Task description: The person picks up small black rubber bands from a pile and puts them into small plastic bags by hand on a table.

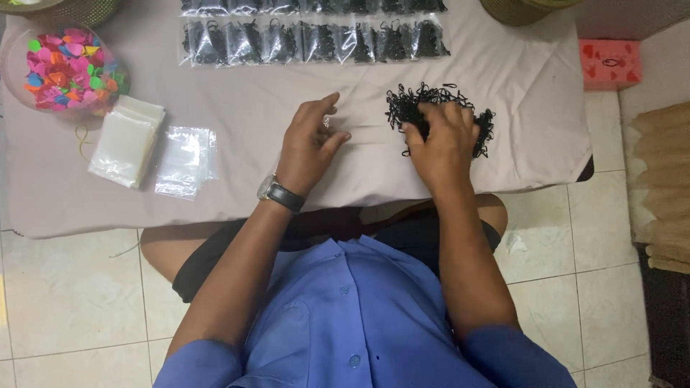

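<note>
While the right hand (pixel 443 144) claws thin black elastic loops (pixel 431 108), the left hand (pixel 310 144) lies spread

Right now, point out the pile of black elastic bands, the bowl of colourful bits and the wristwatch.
Pile of black elastic bands (pixel 431 100), head view, upper part of the heap.
Bowl of colourful bits (pixel 13 68), head view, left rim.
Wristwatch (pixel 269 188), head view, the watch face.
</note>
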